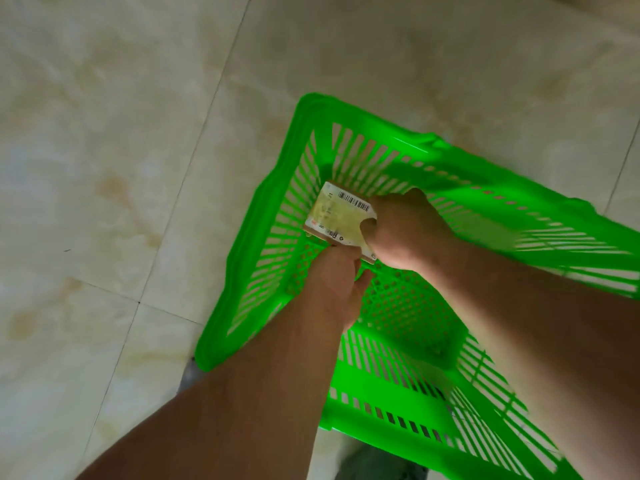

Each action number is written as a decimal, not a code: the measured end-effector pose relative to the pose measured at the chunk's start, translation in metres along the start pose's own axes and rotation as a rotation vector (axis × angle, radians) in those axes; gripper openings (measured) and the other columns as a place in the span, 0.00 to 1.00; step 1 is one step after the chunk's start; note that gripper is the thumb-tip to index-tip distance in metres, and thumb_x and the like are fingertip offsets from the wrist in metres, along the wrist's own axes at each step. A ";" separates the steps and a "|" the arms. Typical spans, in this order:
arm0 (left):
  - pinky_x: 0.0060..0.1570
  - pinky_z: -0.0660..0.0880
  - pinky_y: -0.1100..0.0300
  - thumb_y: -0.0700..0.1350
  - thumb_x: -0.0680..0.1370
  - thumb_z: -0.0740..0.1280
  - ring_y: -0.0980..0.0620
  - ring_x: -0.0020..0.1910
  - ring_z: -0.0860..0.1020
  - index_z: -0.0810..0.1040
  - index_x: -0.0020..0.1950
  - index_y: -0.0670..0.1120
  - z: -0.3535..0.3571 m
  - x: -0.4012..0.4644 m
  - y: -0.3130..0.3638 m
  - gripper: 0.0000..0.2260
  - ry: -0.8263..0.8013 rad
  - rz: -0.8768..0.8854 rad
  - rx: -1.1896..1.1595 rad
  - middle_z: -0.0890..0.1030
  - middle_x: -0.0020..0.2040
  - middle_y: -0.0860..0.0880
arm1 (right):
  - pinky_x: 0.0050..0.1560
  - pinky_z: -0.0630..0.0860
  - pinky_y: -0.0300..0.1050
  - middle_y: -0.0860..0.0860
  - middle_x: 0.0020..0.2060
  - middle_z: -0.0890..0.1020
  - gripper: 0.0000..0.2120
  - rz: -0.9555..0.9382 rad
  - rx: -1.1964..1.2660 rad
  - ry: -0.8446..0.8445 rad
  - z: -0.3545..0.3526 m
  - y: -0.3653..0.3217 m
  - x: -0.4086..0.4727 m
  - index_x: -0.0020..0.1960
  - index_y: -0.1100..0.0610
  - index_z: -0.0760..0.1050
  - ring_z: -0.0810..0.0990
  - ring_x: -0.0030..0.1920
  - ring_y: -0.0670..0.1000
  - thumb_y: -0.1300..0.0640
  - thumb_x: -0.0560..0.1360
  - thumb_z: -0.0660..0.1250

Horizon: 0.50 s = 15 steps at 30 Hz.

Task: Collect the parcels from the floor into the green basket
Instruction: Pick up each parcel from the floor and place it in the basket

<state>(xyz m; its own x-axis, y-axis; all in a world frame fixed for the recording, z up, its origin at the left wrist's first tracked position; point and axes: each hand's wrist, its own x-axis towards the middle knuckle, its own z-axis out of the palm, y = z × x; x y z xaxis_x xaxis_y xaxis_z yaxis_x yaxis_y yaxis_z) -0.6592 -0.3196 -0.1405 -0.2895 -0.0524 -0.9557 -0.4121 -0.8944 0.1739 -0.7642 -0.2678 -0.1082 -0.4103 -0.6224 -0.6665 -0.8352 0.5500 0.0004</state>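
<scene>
Pale beige marbled tile floor (104,168) at nine o'clock. Inside bright green slotted plastic basket (249,258), small flat cardboard parcel with barcode label (337,216), gripped by left hand (337,289) below, right hand (405,230) at three o'clock.

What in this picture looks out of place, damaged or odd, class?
Nothing stands out. The green basket sits whole on the tiled floor, and the left hand and right hand hold a labelled parcel inside it. The floor has faint brownish stains.
</scene>
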 end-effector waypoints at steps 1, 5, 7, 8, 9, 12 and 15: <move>0.69 0.70 0.49 0.33 0.80 0.62 0.48 0.66 0.75 0.81 0.58 0.47 0.001 0.001 0.001 0.14 -0.013 0.011 -0.003 0.82 0.60 0.47 | 0.60 0.69 0.55 0.59 0.59 0.77 0.16 0.043 0.083 -0.004 0.003 0.000 0.001 0.60 0.57 0.77 0.76 0.58 0.62 0.53 0.79 0.55; 0.72 0.70 0.45 0.32 0.79 0.62 0.48 0.69 0.76 0.82 0.58 0.47 0.005 0.003 0.004 0.15 -0.072 0.045 -0.003 0.83 0.64 0.48 | 0.66 0.68 0.54 0.62 0.67 0.73 0.20 0.156 0.426 0.056 0.016 -0.003 0.000 0.66 0.62 0.72 0.72 0.63 0.63 0.53 0.79 0.56; 0.71 0.71 0.44 0.33 0.79 0.63 0.48 0.68 0.77 0.82 0.62 0.45 0.003 0.004 0.003 0.15 -0.060 0.054 0.020 0.84 0.63 0.48 | 0.69 0.67 0.52 0.62 0.71 0.71 0.22 0.212 0.616 0.125 0.023 -0.008 -0.011 0.69 0.63 0.70 0.70 0.67 0.63 0.54 0.79 0.58; 0.71 0.71 0.44 0.33 0.78 0.63 0.48 0.66 0.78 0.82 0.61 0.44 0.001 0.005 0.002 0.15 -0.047 0.051 0.036 0.84 0.61 0.48 | 0.70 0.68 0.51 0.62 0.72 0.71 0.22 0.233 0.677 0.166 0.028 -0.010 -0.020 0.70 0.63 0.71 0.71 0.68 0.63 0.54 0.78 0.59; 0.70 0.71 0.44 0.33 0.77 0.63 0.48 0.63 0.78 0.82 0.59 0.43 0.000 0.003 0.001 0.14 -0.030 0.045 0.047 0.84 0.59 0.48 | 0.71 0.68 0.50 0.62 0.71 0.73 0.23 0.251 0.724 0.194 0.033 -0.012 -0.029 0.70 0.63 0.71 0.72 0.68 0.62 0.54 0.78 0.58; 0.70 0.72 0.44 0.31 0.77 0.60 0.46 0.55 0.72 0.78 0.49 0.44 -0.004 -0.013 0.000 0.10 0.014 0.032 0.110 0.75 0.47 0.44 | 0.70 0.67 0.47 0.59 0.68 0.77 0.22 0.340 0.889 0.220 0.046 -0.019 -0.062 0.69 0.59 0.74 0.75 0.68 0.58 0.54 0.77 0.58; 0.71 0.71 0.45 0.34 0.81 0.61 0.47 0.60 0.74 0.76 0.58 0.44 -0.008 -0.052 -0.006 0.09 0.024 0.014 0.158 0.76 0.49 0.50 | 0.74 0.63 0.45 0.55 0.72 0.74 0.21 0.494 1.103 0.163 0.052 -0.030 -0.105 0.73 0.57 0.71 0.71 0.72 0.53 0.56 0.80 0.61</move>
<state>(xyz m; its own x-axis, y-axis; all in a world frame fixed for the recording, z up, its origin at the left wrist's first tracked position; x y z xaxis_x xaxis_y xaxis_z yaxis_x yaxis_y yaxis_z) -0.6353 -0.3152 -0.0937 -0.2766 -0.0766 -0.9579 -0.5391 -0.8128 0.2207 -0.6772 -0.1902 -0.0769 -0.7031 -0.2314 -0.6724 0.1504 0.8758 -0.4586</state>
